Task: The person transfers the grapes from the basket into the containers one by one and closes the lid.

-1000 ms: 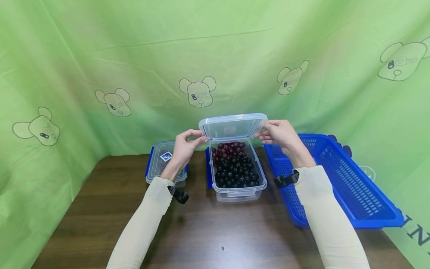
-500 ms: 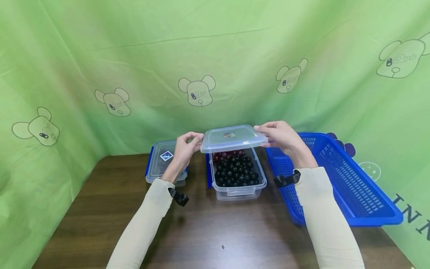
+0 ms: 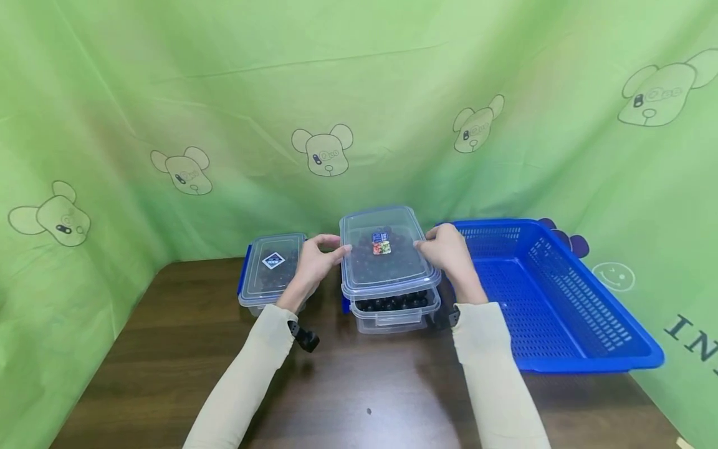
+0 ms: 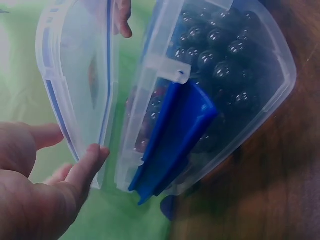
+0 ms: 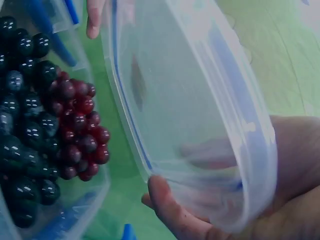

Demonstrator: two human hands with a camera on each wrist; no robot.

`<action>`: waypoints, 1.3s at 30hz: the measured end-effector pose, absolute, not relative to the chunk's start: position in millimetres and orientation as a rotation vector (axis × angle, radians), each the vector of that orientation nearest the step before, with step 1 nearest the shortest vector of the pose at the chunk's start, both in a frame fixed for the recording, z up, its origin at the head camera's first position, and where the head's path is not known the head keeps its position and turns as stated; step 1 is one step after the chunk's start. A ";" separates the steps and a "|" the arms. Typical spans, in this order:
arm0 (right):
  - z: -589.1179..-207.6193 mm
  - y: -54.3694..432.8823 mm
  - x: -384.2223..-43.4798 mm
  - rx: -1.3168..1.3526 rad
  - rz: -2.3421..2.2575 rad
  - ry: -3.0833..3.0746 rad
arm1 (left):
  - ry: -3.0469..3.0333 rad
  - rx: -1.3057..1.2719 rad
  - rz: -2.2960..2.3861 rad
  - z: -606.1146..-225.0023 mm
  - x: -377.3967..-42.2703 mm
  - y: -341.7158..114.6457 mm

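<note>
A clear plastic lid [image 3: 367,271] with a small colourful label is held over the clear food container [image 3: 392,323] in the head view. The left hand [image 3: 318,262] pinches its left edge between thumb and fingers. On the opposite edge, the right hand [image 3: 449,252] grips the lid, thumb on top. Black grapes [image 3: 395,302] show through the gap at the container's front. Smaller red grapes [image 5: 82,125] lie behind black ones in the right wrist view. A blue side latch [image 4: 175,135] hangs unfastened on the container in the left wrist view.
To the left stands a second lidded container [image 3: 260,280] with a diamond label. A blue perforated basket [image 3: 583,364] sits on the right of the wooden table [image 3: 224,386]. A green curtain [image 3: 241,125] hangs close behind them.
Both hands have tipped the lid from raised on edge to nearly flat over the container, and brought it nearer. The right hand has shifted left and lower. The lid now covers most of the grapes.
</note>
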State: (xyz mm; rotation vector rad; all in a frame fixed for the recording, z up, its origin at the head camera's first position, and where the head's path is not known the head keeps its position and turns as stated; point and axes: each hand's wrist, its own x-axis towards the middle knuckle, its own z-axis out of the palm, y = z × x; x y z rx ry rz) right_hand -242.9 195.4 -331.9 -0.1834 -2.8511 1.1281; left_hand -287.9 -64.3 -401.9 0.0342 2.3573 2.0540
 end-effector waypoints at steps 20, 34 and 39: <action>-381.0 165.9 -231.1 -0.267 0.863 -2.703 | 2.691 -0.044 1.688 -408.3 -278.4 -54.3; -384.9 163.1 -234.4 -0.302 0.814 -2.771 | 2.742 -0.048 1.682 -407.2 -277.1 -49.2; -385.9 163.5 -236.5 -0.308 0.807 -2.795 | 2.743 -0.052 1.672 -408.6 -278.8 -47.7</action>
